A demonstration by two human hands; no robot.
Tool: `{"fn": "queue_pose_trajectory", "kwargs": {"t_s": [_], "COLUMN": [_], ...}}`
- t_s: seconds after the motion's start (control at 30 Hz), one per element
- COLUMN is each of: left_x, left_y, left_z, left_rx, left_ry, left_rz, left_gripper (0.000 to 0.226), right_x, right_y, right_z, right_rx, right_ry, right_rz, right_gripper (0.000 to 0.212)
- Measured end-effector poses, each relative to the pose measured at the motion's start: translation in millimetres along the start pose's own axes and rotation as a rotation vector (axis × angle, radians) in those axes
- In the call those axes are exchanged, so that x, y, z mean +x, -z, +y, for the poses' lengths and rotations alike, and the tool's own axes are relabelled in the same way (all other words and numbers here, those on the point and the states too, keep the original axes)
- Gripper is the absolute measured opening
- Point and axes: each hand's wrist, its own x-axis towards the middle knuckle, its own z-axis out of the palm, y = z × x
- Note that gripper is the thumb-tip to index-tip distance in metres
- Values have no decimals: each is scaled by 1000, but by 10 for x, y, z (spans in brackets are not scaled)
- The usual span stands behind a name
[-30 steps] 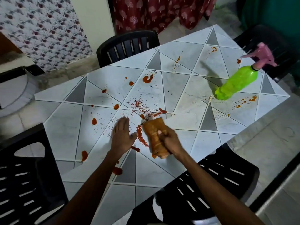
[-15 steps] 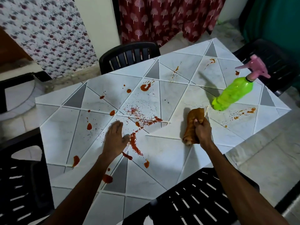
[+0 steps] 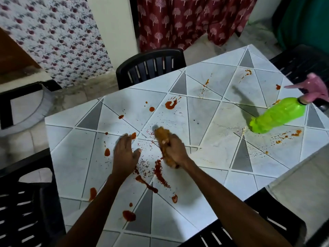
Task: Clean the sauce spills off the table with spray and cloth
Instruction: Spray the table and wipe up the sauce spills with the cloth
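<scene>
grips the rolled cloth [image 3: 160,135] in the right hand [image 3: 175,151], pressing it on the table [image 3: 213,157] amid sauce [image 3: 160,172] specks. lays the left hand [image 3: 124,154] flat, fingers straight, just beside it. has the bottle [image 3: 277,114] far right, well apart, and 1 chair [image 3: 151,65] at the far edge.

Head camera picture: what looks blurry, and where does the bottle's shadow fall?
Head view: the cloth in the right hand is blurred; the left hand is sharper; the spray bottle looks tilted, likely from lens distortion, and its shadow runs up-left across the table.
</scene>
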Motion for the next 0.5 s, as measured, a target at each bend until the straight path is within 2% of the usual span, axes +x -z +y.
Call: {"fn": "queue_pose_trajectory", "kwargs": {"t_s": [0.17, 0.23, 0.33, 0.5], "left_x": [2, -5, 31, 204], "left_y": [62, 90, 126, 153], "left_z": [-141, -119, -116, -191], "left_rx": [-49, -70, -71, -54], "left_ry": [70, 81, 89, 45], "left_rz": [-49, -64, -79, -77], "left_gripper": [70, 72, 72, 73], "right_x": [-287, -342, -312, 42], "right_y": [-424, -418, -193, 537], "right_z": [-92, -60, -55, 143], "right_rx": [-16, 49, 222, 371], "right_ry": [96, 97, 24, -77], "right_rz": [-194, -206, -104, 135], "right_gripper": [44, 46, 41, 22]}}
